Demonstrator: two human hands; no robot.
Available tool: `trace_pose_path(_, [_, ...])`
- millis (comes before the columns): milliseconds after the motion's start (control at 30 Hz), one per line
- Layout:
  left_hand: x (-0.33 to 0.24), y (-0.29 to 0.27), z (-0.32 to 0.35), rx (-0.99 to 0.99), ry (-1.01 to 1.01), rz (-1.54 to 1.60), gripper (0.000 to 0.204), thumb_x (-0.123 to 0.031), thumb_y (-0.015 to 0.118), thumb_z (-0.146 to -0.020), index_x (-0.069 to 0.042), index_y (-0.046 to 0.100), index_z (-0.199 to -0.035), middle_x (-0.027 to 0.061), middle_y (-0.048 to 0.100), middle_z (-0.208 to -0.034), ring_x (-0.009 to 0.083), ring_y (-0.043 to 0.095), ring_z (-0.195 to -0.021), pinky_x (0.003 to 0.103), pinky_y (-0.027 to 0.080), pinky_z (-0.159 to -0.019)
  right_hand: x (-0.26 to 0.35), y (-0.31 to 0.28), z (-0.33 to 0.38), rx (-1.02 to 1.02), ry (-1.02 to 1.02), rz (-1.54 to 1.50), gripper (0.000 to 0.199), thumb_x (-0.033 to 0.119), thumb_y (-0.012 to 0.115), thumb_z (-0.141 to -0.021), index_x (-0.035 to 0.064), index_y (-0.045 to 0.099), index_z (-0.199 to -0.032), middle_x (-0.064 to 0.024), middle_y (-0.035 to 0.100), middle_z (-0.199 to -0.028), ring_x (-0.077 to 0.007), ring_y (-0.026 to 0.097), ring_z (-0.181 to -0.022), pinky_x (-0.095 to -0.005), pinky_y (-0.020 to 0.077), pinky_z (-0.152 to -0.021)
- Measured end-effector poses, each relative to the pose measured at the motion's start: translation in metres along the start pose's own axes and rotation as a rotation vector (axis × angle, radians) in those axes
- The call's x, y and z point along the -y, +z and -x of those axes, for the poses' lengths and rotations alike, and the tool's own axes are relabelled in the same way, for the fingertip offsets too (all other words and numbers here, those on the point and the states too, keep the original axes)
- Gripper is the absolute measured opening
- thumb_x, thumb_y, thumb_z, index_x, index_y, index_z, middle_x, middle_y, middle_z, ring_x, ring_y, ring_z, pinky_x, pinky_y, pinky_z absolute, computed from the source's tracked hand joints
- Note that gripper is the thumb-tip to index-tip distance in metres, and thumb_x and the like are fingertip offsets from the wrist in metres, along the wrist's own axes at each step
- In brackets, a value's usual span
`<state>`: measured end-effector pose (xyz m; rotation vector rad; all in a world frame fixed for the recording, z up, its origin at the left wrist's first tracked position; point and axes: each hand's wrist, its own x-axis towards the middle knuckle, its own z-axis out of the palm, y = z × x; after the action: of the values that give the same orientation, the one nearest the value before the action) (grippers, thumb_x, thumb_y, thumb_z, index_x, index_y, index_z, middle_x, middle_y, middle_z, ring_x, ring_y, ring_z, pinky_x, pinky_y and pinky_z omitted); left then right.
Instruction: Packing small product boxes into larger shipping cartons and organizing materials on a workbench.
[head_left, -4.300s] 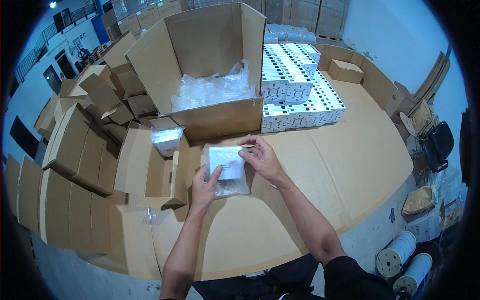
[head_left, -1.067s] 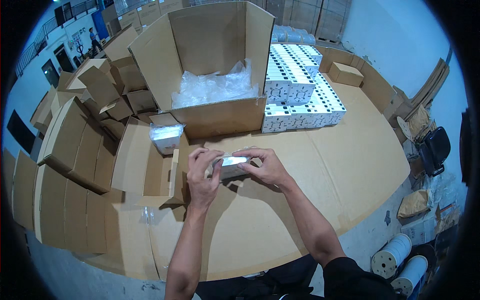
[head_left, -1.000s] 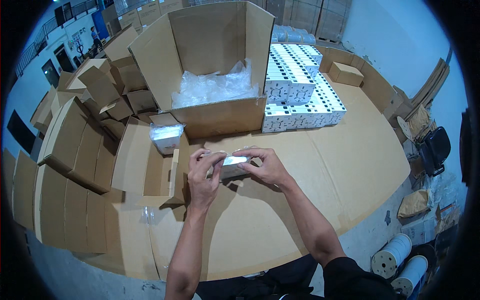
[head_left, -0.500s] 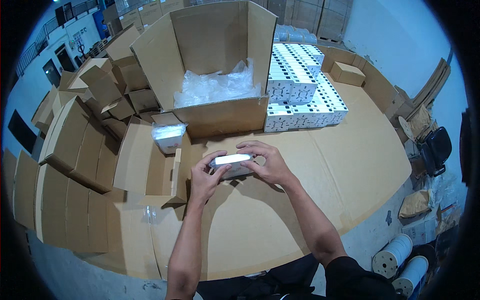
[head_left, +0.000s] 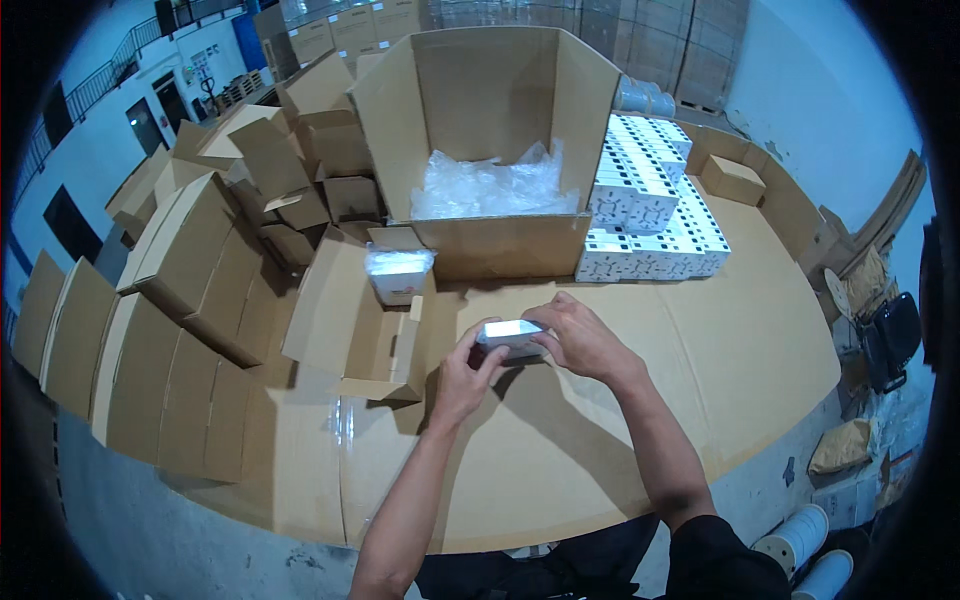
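Observation:
My left hand grips the left end of a small white box that looks wrapped in clear plastic, its thumb along the near side. The fingers of my right hand are closed on the box's right end. I hold it tilted, above the cardboard-covered table. To its left stands an open brown carton, with a similar plastic-wrapped white box upright at its far end. The carton's near part shows bare cardboard inside.
A large open carton with clear plastic bags stands behind my hands. Stacked white patterned boxes sit to its right, with a small brown box beyond. Many open brown cartons crowd the left. Cable spools stand on the floor at right.
The view has shifted, so the scene sits farther right. My right hand has turned, its fingers now bunched at the box's right end; the left hand keeps its grip.

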<state>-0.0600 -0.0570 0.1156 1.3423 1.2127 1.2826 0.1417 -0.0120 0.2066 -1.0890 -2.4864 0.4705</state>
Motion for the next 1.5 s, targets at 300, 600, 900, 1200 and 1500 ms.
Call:
trace_pose_path(300, [-0.01, -0.031, 0.109, 0.047, 0.241, -0.789, 0.075, -0.027, 0.075, -0.09, 0.003, 0.04, -0.149, 0.0239, 0.044, -0.15, 0.04, 0.04, -0.141, 0.048, 0.032, -0.118, 0.013, 0.003, -0.021, -0.246, 0.018, -0.152, 0.024, 0.004, 0.07, -0.088, 0.0008, 0.067, -0.111, -0.0184, 0.068, -0.091, -0.033, 0.063, -0.087, -0.0425, 0.051, -0.078])
trace_pose_path(600, [-0.043, -0.042, 0.187, 0.13, 0.176, -0.992, 0.066, -0.037, 0.068, -0.093, -0.001, 0.049, -0.145, 0.0155, 0.046, -0.152, 0.04, 0.038, -0.142, 0.053, 0.029, -0.118, 0.033, 0.045, -0.101, -0.484, -0.065, -0.518, 0.026, 0.004, 0.068, -0.092, 0.0001, 0.062, -0.117, -0.0196, 0.068, -0.098, -0.0303, 0.071, -0.088, -0.0383, 0.0562, -0.08])
trace_pose_path(900, [-0.041, -0.047, 0.196, 0.108, 0.183, -0.973, 0.062, -0.036, 0.068, -0.093, -0.004, 0.051, -0.144, 0.0131, 0.048, -0.151, 0.0395, 0.039, -0.141, 0.055, 0.031, -0.117, 0.042, 0.049, -0.137, -0.251, -0.095, -0.435, 0.023, 0.008, 0.065, -0.096, -0.0003, 0.059, -0.116, -0.0173, 0.072, -0.096, -0.024, 0.069, -0.084, -0.0359, 0.0541, -0.079])
trace_pose_path(1200, [-0.044, -0.048, 0.192, 0.11, 0.169, -0.944, 0.06, -0.034, 0.069, -0.092, -0.004, 0.053, -0.141, 0.0129, 0.049, -0.149, 0.039, 0.04, -0.14, 0.055, 0.031, -0.117, 0.053, 0.029, -0.163, -0.085, -0.211, -0.098, 0.023, 0.005, 0.064, -0.092, -0.003, 0.062, -0.113, -0.0228, 0.069, -0.098, -0.0385, 0.067, -0.092, -0.0468, 0.0522, -0.083])
trace_pose_path(1500, [-0.041, -0.046, 0.192, 0.109, 0.174, -0.94, 0.059, -0.033, 0.069, -0.091, -0.004, 0.054, -0.141, 0.0127, 0.049, -0.149, 0.0384, 0.04, -0.14, 0.055, 0.031, -0.117, 0.052, 0.07, -0.169, -0.142, -0.266, 0.123, 0.021, 0.006, 0.067, -0.089, -0.0036, 0.06, -0.107, -0.0241, 0.063, -0.103, -0.0438, 0.061, -0.102, -0.0514, 0.0506, -0.09])
